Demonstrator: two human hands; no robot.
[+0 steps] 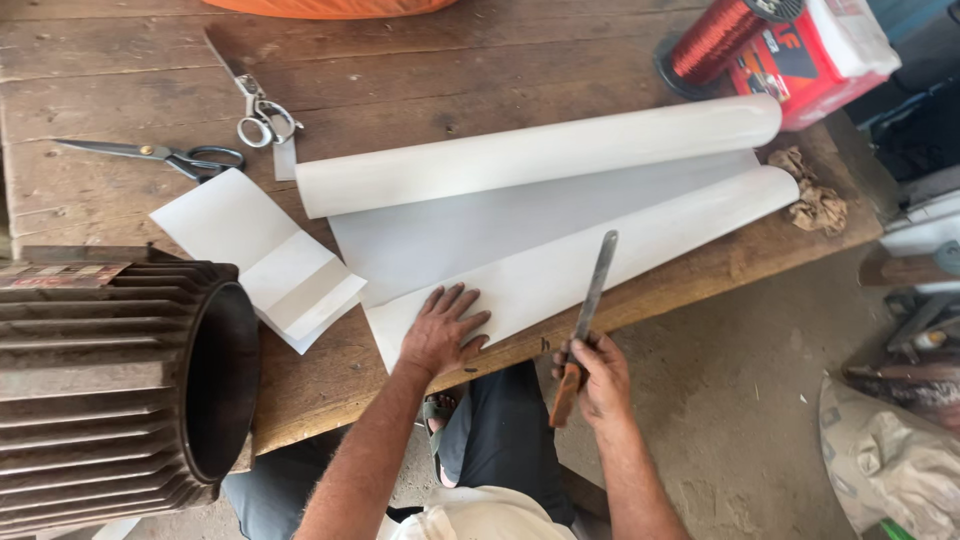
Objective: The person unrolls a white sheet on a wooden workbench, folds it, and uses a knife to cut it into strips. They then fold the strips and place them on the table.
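Rusty ribbed motor housing (pixel 110 380) sits far left on the wooden table (pixel 120 60), one of it. Two scissors: dark-handled pair (pixel 165 156), bare steel pair (pixel 262 118). One folded paper piece (pixel 262 258) lies beside the big white sheet (pixel 540 220), curled at both long edges. Left hand (pixel 442 330) lies flat on the sheet's near corner, fingers spread wide. Right hand (pixel 598 378) is wrapped tight round a wooden-handled knife (pixel 585 320), blade lying across the sheet edge. One copper wire spool (pixel 722 38) back right.

Single head camera, looking steeply down, close over wooden table (pixel 400 60) edge and floor (pixel 740 400).
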